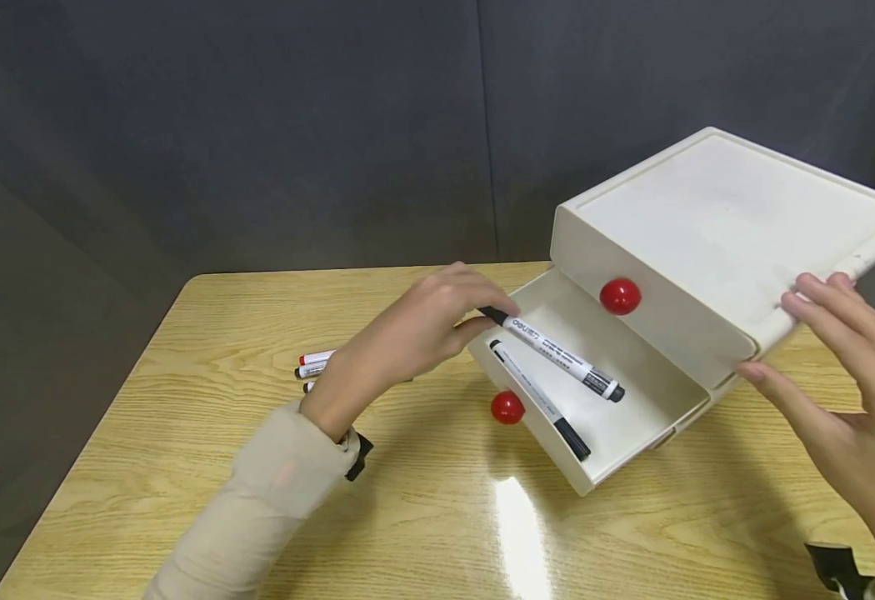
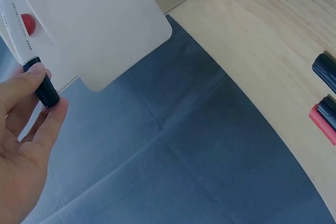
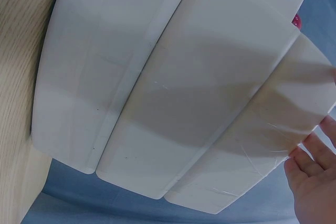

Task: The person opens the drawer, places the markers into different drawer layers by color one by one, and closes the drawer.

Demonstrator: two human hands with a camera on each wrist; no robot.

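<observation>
My left hand [image 1: 437,312] pinches a white marker [image 1: 557,352] by its black-capped end, in thumb and fingertips. That marker slants over the pulled-out lower drawer [image 1: 636,396] of a white drawer box [image 1: 737,225]. A second marker [image 1: 535,392] with a black cap lies inside along the drawer's front wall. The left wrist view shows the black cap [image 2: 44,87] between my fingers. At the box's right top edge rests my right hand [image 1: 850,383], fingers extended on the top and thumb at the front corner. In the right wrist view its fingertips [image 3: 310,150] touch the box's edge.
Red round knobs mark the upper drawer [image 1: 620,296] and lower drawer [image 1: 508,407]. More markers [image 1: 313,367] lie on the wooden table [image 1: 205,367], partly behind my left forearm. A dark cloth [image 1: 295,142] hangs behind the table.
</observation>
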